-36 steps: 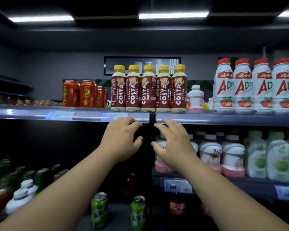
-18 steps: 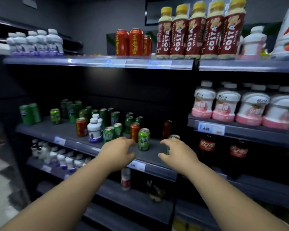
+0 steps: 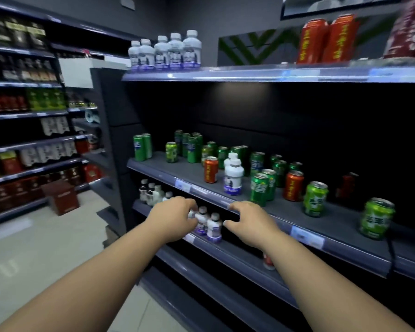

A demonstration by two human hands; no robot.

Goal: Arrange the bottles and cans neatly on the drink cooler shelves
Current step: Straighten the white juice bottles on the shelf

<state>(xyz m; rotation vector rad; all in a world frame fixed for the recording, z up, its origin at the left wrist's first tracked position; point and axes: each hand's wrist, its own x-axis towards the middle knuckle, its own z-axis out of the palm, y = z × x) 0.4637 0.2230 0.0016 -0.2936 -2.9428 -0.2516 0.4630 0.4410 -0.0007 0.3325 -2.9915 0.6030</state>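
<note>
Your fingers are curling loosely on both hands and gripping nothing. The left hand [image 3: 174, 218] is hovering at the small white bottles [image 3: 213, 227] on the lower shelf [image 3: 235, 256]. Its fingertips are overlapping one, so you cannot tell whether they are touching. The right hand [image 3: 252, 222] is reaching just right of them, in front of the middle shelf [image 3: 209, 194] edge.

Two small bottles are showing between your hands, and a blurred cluster of bottles [image 3: 151, 192], about four, is standing left of them.

On the middle shelf two red cans [image 3: 210, 170], a lone white bottle [image 3: 234, 176] and roughly twenty green cans [image 3: 259, 190] are standing scattered; the back ones are crowding too tightly to count.

Along the top of the frame, five larger white bottles [image 3: 175, 52] and two tall red cans [image 3: 314, 40] are lining the upper shelf [image 3: 249, 73].

Bare room is lying open along the middle shelf's front lip, widest at its left end and between the two rightmost green cans.
</note>
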